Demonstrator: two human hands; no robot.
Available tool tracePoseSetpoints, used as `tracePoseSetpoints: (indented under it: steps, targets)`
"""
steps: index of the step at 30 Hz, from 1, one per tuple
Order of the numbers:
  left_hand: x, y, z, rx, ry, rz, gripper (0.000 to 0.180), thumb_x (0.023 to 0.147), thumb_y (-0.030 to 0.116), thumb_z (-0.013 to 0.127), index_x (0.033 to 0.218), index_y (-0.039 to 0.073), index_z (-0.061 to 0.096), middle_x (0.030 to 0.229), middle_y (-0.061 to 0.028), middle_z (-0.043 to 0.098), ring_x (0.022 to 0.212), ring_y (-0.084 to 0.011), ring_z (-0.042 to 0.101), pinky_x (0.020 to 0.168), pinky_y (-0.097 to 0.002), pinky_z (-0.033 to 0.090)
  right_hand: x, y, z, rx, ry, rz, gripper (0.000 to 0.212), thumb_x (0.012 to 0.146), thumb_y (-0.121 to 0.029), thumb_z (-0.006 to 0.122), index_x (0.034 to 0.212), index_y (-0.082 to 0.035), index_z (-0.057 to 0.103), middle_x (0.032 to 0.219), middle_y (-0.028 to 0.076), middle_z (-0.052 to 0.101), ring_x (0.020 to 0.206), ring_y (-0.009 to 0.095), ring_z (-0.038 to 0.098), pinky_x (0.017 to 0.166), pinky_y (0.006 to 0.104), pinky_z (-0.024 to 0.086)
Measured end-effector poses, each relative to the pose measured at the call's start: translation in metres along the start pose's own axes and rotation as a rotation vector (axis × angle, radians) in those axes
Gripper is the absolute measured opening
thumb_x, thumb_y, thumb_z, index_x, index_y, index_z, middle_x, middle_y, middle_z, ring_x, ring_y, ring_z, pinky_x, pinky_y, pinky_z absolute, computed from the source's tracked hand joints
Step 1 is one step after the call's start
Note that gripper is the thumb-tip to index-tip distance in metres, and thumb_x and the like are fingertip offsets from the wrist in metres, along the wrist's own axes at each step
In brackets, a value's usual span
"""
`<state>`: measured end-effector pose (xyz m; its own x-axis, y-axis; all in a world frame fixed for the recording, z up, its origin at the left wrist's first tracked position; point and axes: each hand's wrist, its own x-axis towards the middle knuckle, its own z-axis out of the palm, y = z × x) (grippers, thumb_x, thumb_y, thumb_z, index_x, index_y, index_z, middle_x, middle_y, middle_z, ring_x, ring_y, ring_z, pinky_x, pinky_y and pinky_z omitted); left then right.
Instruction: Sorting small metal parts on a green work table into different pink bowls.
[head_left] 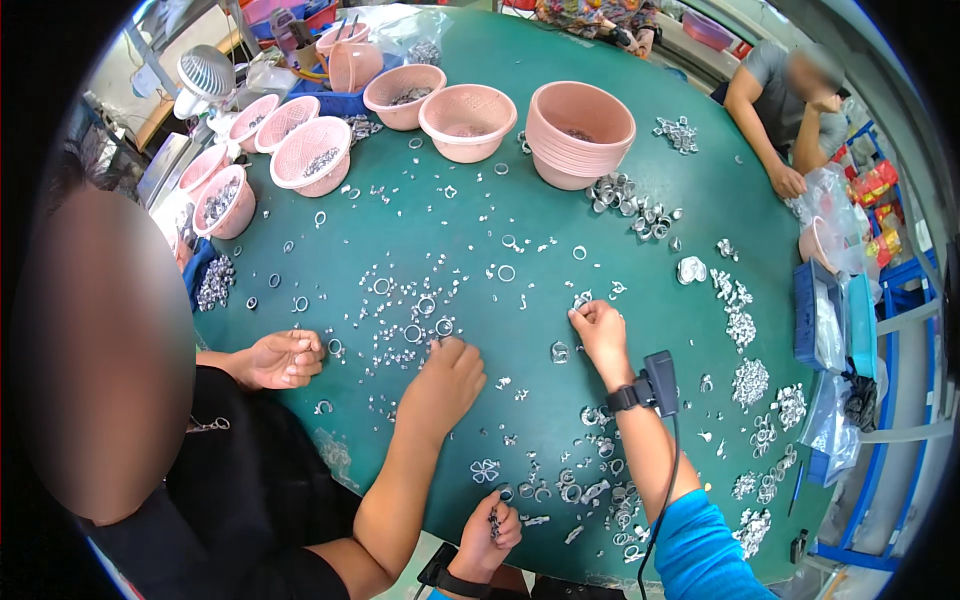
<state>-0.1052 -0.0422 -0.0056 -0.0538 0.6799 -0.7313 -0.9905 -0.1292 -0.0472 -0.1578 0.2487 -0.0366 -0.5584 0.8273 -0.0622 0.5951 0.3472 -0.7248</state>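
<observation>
As hands (pixel 604 338) hold silvery bits (pixel 582 299) | round metal rings (pixel 605 440) | smooth table (pixel 740 200)

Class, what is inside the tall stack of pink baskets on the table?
Small grey pieces lie in the top basket; its near side may hide more. Anything inside the lower baskets is covered by those above.
</observation>
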Motion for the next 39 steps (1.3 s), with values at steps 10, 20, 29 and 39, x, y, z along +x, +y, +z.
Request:
tracePoseSetpoints:
  steps: [10,20,29,39]
  targets:
    - [0.0,0.006,-0.007,-0.032,-0.004,0.013,0.038,0.085,0.03,0.033,0.053,0.01,0.038,0.045,-0.0011,0.03,0.036,-0.0099,0.026,0.034,-0.0204,0.02,0.006,-0.009,-0.039,1.589,-0.356,0.57,0.005,0.077,-0.008,0.049,0.076,-0.005,0.046,0.06,0.002,0.045,0.052,0.011,0.042,0.044,0.0208,0.035]
    - [-0.002,0.005,-0.001,-0.028,-0.011,0.009,0.039,0.085,0.03,0.032,0.052,0.01,0.037,0.045,-0.0013,0.029,0.037,-0.0102,0.025,0.034,-0.0204,0.02,0.048,-0.014,-0.002,0.141,-0.119,0.001,0.016,0.07,-0.016,0.061,0.067,0.0,0.056,0.052,0.004,0.053,0.048,0.009,0.05,0.047,0.022,0.039]
    - [-0.001,0.004,0.001,-0.031,0.003,0.028,0.039,0.085,0.029,0.032,0.052,0.01,0.036,0.045,-0.001,0.029,0.037,-0.01,0.024,0.033,-0.0205,0.019,0.038,-0.013,-0.023,0.867,-0.262,0.333,0.012,0.075,-0.016,0.058,0.071,-0.006,0.052,0.053,-0.007,0.042,0.041,0.008,0.035,0.041,0.0188,0.031]
    - [0.0,-0.006,0.005,-0.02,-0.005,-0.011,0.038,0.085,0.029,0.032,0.053,0.009,0.037,0.045,-0.0013,0.029,0.037,-0.0102,0.024,0.034,-0.0203,0.02,0.032,-0.027,-0.034,1.465,-0.493,0.454,0.011,0.077,-0.011,0.051,0.073,-0.006,0.042,0.062,0.001,0.042,0.05,0.008,0.038,0.04,0.018,0.031]
